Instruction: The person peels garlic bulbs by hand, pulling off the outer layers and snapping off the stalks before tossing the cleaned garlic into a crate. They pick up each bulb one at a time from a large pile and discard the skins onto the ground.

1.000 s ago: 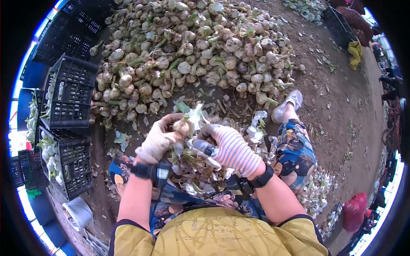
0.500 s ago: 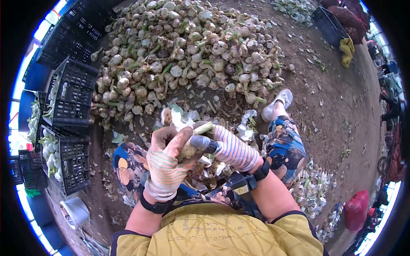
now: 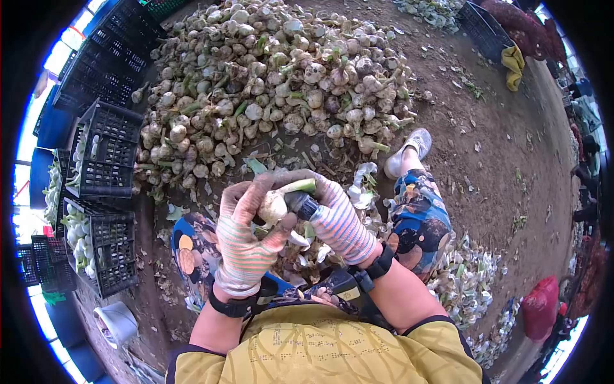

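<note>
A pale garlic bulb [image 3: 273,207] with a short green stem is held between my two hands, above my lap. My left hand [image 3: 246,233], in a soiled striped glove, curls its fingers around the bulb's left side. From the other side my right hand [image 3: 336,221], also gloved, closes on the bulb near the stem, with a dark cover on its thumb. Part of the bulb is hidden by my fingers. Loose garlic skins [image 3: 320,253] lie on the ground just below my hands.
A large heap of unpeeled garlic [image 3: 281,83] spreads in front of me. Black crates [image 3: 115,249] with trimmed garlic stand at left, near a white bucket [image 3: 118,323]. Peelings [image 3: 464,281] and a red sack [image 3: 539,307] lie at right. Another crate [image 3: 489,32] sits far right.
The pale flap of skin at my left fingertips is no longer seen there. More of the bulb's pale surface shows, and my right fingers have moved over its top.
</note>
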Demonstrator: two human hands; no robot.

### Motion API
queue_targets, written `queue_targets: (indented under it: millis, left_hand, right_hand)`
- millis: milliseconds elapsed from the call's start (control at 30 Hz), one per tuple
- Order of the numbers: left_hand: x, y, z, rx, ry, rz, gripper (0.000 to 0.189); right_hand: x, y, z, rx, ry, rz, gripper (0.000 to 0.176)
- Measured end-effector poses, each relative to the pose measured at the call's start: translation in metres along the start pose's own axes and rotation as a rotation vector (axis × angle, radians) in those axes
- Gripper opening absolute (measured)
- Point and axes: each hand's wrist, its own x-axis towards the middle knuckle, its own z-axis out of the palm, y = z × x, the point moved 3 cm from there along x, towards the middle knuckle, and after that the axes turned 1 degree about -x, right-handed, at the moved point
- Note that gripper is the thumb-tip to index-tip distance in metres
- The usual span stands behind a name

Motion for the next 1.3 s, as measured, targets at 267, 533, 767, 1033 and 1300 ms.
queue_targets:
  millis: [267, 533, 767, 1033, 1300]
  left_hand:
    - [0.004, -0.013, 0.008, -1.071, -0.244, -0.715, 0.088]
    - [0.029, -0.01, -0.013, 0.128, 0.013, -0.066, 0.023]
    - [0.026, -0.03, -0.01, -0.522, -0.132, -0.364, 0.024]
    - [0.01, -0.053, -0.016, -1.167, 0.263, -0.699, 0.032]
    - [0.01, -0.128, -0.103, -1.142, 0.83, -0.949, 0.024]
  right_hand:
    - [-0.002, 0.002, -0.007, -0.084, -0.104, 0.05, 0.023]
    - [0.008, 0.025, -0.013, -0.221, 0.098, 0.088, 0.02]
    - [0.006, 0.012, -0.012, -0.423, 0.163, -0.008, 0.016]
    - [0.011, 0.021, -0.001, -0.708, -0.309, -0.081, 0.018]
    - [0.025, 0.03, -0.025, -0.58, 0.036, 0.005, 0.02]
